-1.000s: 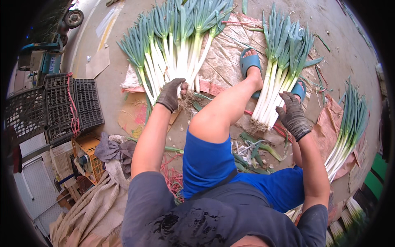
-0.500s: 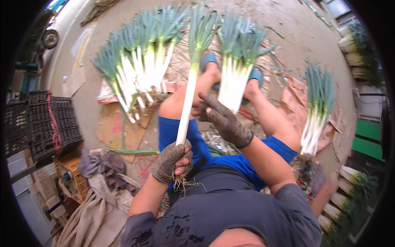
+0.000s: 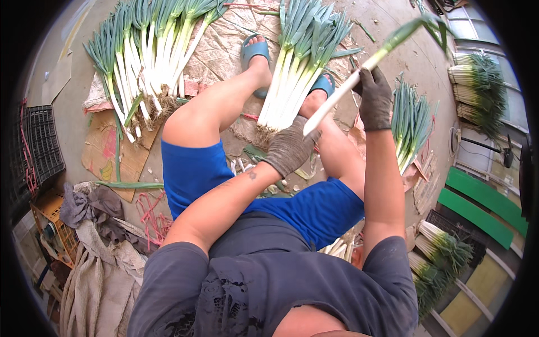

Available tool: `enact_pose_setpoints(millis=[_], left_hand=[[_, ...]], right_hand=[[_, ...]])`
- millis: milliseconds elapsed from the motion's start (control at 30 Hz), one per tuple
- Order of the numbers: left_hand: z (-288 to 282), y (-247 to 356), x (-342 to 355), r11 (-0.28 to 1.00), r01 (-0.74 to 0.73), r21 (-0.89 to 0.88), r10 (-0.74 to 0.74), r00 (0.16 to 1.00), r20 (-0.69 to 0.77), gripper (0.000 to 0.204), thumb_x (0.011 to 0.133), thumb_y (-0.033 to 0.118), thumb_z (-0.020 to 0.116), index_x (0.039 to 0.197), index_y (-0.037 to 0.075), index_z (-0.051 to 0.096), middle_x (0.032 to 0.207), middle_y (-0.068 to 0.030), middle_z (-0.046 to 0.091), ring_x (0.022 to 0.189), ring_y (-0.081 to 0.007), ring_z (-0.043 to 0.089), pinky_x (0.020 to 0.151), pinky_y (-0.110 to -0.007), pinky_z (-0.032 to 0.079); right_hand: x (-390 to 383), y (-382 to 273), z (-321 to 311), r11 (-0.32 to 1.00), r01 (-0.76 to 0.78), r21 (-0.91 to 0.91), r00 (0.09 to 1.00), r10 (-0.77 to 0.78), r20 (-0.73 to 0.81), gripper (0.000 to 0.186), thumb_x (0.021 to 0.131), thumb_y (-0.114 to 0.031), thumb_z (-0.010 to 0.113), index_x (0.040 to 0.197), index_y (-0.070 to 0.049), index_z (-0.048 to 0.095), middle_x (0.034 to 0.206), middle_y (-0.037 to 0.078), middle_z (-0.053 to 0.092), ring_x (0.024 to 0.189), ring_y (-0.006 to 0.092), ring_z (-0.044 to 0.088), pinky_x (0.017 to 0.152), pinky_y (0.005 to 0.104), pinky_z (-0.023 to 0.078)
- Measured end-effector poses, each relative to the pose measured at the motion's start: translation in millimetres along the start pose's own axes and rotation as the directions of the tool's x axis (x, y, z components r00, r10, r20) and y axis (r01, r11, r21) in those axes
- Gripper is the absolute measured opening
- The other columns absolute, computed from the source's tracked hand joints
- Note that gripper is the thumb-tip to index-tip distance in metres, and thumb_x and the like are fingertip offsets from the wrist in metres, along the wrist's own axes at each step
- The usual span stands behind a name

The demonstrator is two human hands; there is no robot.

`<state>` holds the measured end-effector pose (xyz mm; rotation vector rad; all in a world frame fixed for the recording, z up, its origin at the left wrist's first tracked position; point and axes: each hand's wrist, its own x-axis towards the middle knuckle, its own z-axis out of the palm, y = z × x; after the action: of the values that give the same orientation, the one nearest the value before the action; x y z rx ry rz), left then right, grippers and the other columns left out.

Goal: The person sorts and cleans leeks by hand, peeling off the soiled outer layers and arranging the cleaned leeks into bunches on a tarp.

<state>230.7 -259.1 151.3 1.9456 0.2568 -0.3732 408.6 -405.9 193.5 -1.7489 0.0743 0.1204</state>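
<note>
A single leek (image 3: 335, 106) slants up to the right, its white shank toward me and its green top bent over at the far end. My right hand (image 3: 375, 100), in a dark, soiled glove, is wrapped round it just below the leaves. My left hand (image 3: 292, 147), in a brown-grey glove, is closed at the root end; the roots do not show. Just beyond that hand, a bundle of leeks (image 3: 289, 84) lies between my legs. More leeks (image 3: 147, 62), with roots attached, lie side by side at the left. Another pile (image 3: 409, 121) lies right of my right hand.
Black crates (image 3: 42, 149) stand at the left, above an orange crate (image 3: 56, 224). Rumpled cloths (image 3: 104, 253) lie beside it. Stacked leeks (image 3: 474, 92) and green boards (image 3: 483, 202) line the right side. Cardboard (image 3: 109, 151) and pink string (image 3: 151, 219) lie on the floor.
The leek has swung from upright in front of me to a slant toward the right. My right hand has taken hold of it near the leaves. The view has shifted too.
</note>
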Motion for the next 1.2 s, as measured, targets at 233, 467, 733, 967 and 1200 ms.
enact_pose_setpoints(millis=[233,467,733,967,1200], left_hand=[[35,-123,81,0.931,0.244,0.271,-0.159,0.940,-0.301,0.035,0.092,0.022,0.058,0.120,0.002,0.055,0.109,-0.0233,0.060,0.103,-0.0412,0.059,0.087,-0.050,0.049],[53,-182,93,0.817,0.537,0.210,-0.483,0.837,-0.258,0.038,0.091,0.022,0.059,0.124,0.004,0.055,0.116,-0.0254,0.057,0.109,-0.0410,0.056,0.092,-0.050,0.047],[79,-226,100,0.924,0.376,0.075,-0.337,0.889,-0.309,0.033,0.090,0.013,0.057,0.121,0.002,0.058,0.115,-0.0272,0.058,0.106,-0.0441,0.057,0.093,-0.050,0.045],[74,-215,100,0.880,0.475,0.004,-0.456,0.847,-0.275,0.027,0.088,0.012,0.060,0.113,0.001,0.063,0.109,-0.0252,0.063,0.104,-0.0420,0.059,0.092,-0.048,0.046],[86,-222,103,0.894,0.406,-0.188,-0.445,0.853,-0.272,0.029,0.084,0.012,0.061,0.109,-0.001,0.064,0.104,-0.0255,0.066,0.100,-0.0410,0.062,0.091,-0.047,0.048]], right_hand=[[61,108,104,0.714,-0.034,-0.700,0.998,0.067,0.021,0.050,0.085,-0.035,0.068,0.124,-0.004,0.057,0.092,0.018,0.071,0.085,0.0342,0.069,0.080,0.0422,0.052],[86,230,167,0.566,-0.024,-0.824,0.937,0.300,0.179,0.069,0.086,-0.035,0.063,0.142,-0.001,0.040,0.111,0.029,0.065,0.105,0.0411,0.064,0.093,0.0457,0.049],[147,226,174,0.510,0.062,-0.858,0.970,0.172,0.172,0.061,0.086,-0.031,0.065,0.137,-0.003,0.045,0.115,0.025,0.065,0.108,0.0411,0.061,0.094,0.0467,0.048],[143,224,174,0.477,0.071,-0.876,0.964,0.193,0.183,0.056,0.086,-0.030,0.065,0.133,-0.002,0.049,0.110,0.025,0.066,0.106,0.0397,0.062,0.092,0.0453,0.049],[87,170,83,0.644,0.251,-0.723,0.942,0.011,0.337,0.057,0.085,-0.029,0.067,0.132,-0.002,0.050,0.114,0.023,0.065,0.107,0.0382,0.062,0.091,0.0432,0.048]])
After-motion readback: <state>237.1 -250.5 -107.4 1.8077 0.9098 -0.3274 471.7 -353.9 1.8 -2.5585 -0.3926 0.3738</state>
